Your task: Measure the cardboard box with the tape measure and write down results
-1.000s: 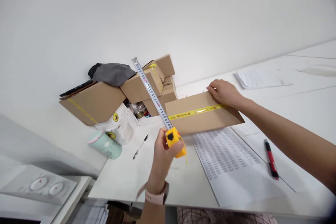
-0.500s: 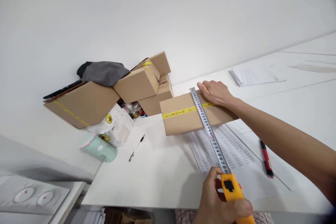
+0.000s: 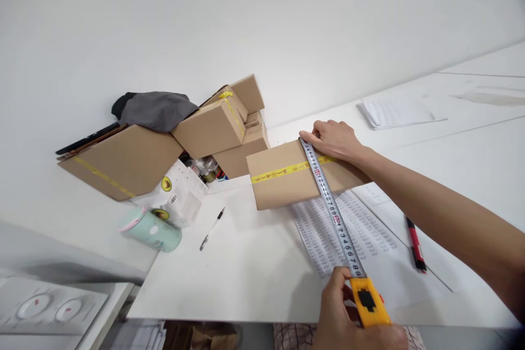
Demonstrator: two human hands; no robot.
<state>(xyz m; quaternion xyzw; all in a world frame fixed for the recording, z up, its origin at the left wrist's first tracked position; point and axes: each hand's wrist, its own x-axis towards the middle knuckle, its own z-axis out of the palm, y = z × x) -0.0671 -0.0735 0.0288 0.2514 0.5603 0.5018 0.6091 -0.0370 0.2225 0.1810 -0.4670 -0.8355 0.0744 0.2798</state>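
A yellow tape measure (image 3: pixel 369 301), which I follow from afar, stretches its silvery numbered blade (image 3: pixel 327 197) slantwise over a brown cardboard box (image 3: pixel 283 188) crossed by printed yellow tape (image 3: pixel 266 175), blade tip at the box's far edge, case beyond its near edge.

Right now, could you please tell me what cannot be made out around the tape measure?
Head view: end hook of the tape measure, apparently covered by the right hand.
Head view: far right corner of the cardboard box, behind that hand.
Head view: wrist of the left hand, cut off by the bottom edge.
Head view: text on the printed sheet, too small to read.
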